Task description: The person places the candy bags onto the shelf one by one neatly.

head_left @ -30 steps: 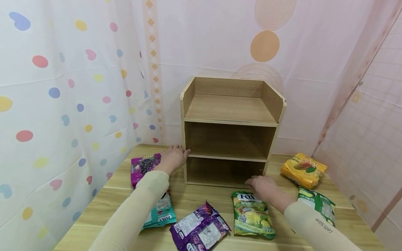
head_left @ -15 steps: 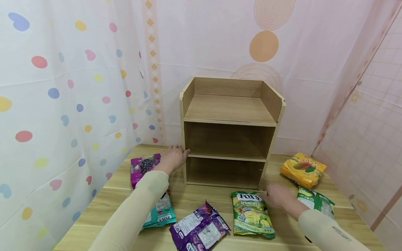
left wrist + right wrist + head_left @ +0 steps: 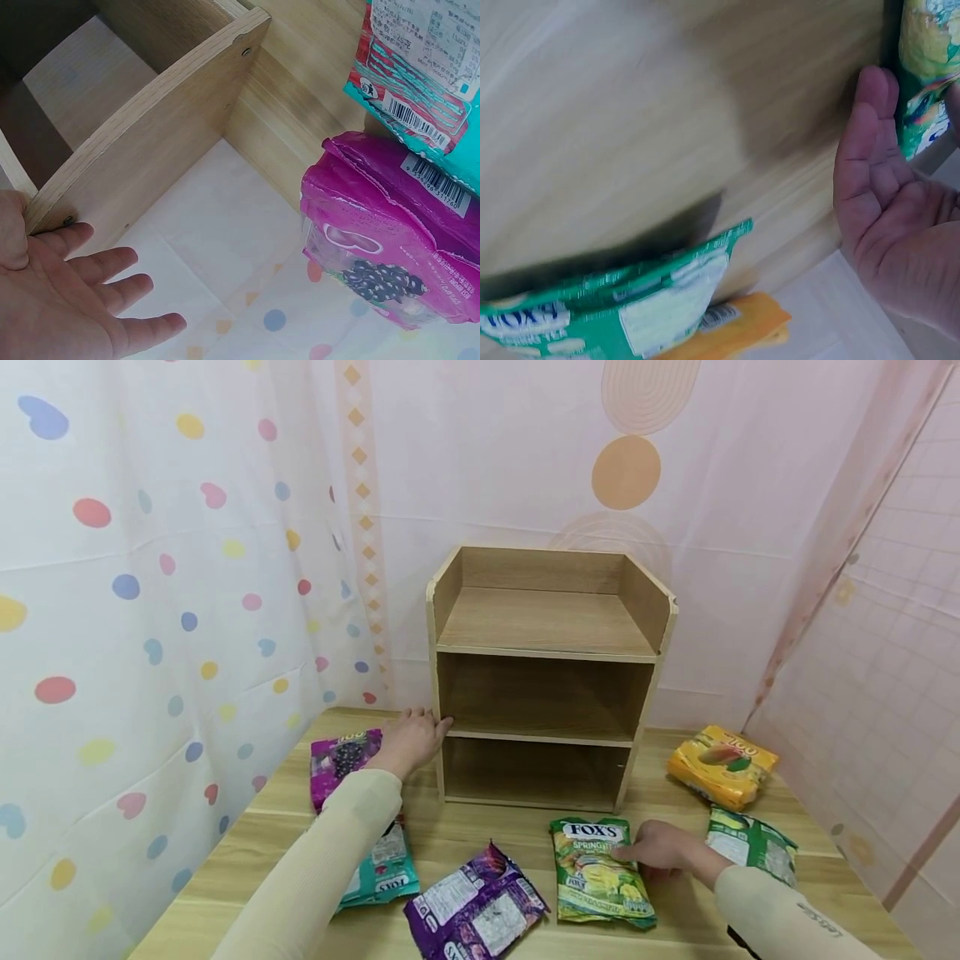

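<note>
My left hand (image 3: 415, 739) holds the front edge of the wooden shelf unit's (image 3: 543, 652) left side panel. In the left wrist view the thumb is at the edge, the index finger lies against the outer face, and the other fingers stretch out. At the right edge of a green-and-yellow Fox's candy packet (image 3: 600, 881), my right hand (image 3: 663, 847) has its thumb over the packet's face. Its fingers (image 3: 859, 161) lie along the packet's side, only gently bent. The packet lies flat on the table, before the unit.
A purple packet (image 3: 480, 906) lies front centre. At left are a magenta grape packet (image 3: 341, 764) and a teal packet (image 3: 386, 872), partly behind my sleeve. An orange mango packet (image 3: 723, 766) and another green packet (image 3: 753, 843) lie at right. Patterned curtains surround the wooden table (image 3: 450, 831).
My right hand has moved from the unit's lower right front corner, down and right to the green-and-yellow packet's right edge. My left hand has stayed on the side panel.
</note>
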Available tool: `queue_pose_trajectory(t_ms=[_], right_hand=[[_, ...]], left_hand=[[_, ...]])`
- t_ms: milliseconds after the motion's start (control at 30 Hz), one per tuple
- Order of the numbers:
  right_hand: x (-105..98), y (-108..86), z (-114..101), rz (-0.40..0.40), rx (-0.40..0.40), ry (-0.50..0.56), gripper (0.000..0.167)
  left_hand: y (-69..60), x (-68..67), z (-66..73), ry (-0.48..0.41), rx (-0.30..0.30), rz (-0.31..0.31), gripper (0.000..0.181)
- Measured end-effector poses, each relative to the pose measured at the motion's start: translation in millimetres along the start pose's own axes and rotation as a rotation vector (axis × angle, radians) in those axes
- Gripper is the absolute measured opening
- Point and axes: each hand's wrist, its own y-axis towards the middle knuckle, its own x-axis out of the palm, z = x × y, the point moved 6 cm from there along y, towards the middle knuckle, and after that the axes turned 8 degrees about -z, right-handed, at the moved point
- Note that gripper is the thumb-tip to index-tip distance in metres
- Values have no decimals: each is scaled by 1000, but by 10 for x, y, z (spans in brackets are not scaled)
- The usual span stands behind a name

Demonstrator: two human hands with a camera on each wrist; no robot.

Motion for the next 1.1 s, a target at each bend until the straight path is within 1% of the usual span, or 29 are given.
queue_pose_trajectory(t_ms=[67,133,233,333,400,500,567,700,800,867,1000,1100], right_hand=[[15,17,-5,16,1,36,48],[20,28,-12,35,2,50,43],[13,47,-41,72,-22,77,38],[4,56,-86,100,-82,111,31],[-7,54,-128,110,-154,161,26],[-45,34,-209,122,-268,200,20],[-87,24,-268,142,-343,205,18],[-171,9,-359,216,-418,173,13],[-213,-12,-421,258,-461,158,11],[-229,-26,-464,271,-485,147,10],[-262,-75,-548,273,-528,153,9],[-322,-111,-611,283,-537,162,8]], left_hand=[[3,2,-4,0,1,3,63],[5,2,-6,0,2,6,63],[6,2,-4,-1,4,6,63],[6,3,-5,-2,3,6,63],[7,6,-5,-4,3,7,62],[8,7,-9,-12,1,10,62],[7,4,-9,-14,0,11,62],[6,2,-10,-8,-2,13,62],[6,3,-9,-1,-3,14,62],[5,3,-8,-3,-2,14,62],[1,1,-4,-4,0,13,63],[-2,-3,-3,-5,0,11,63]])
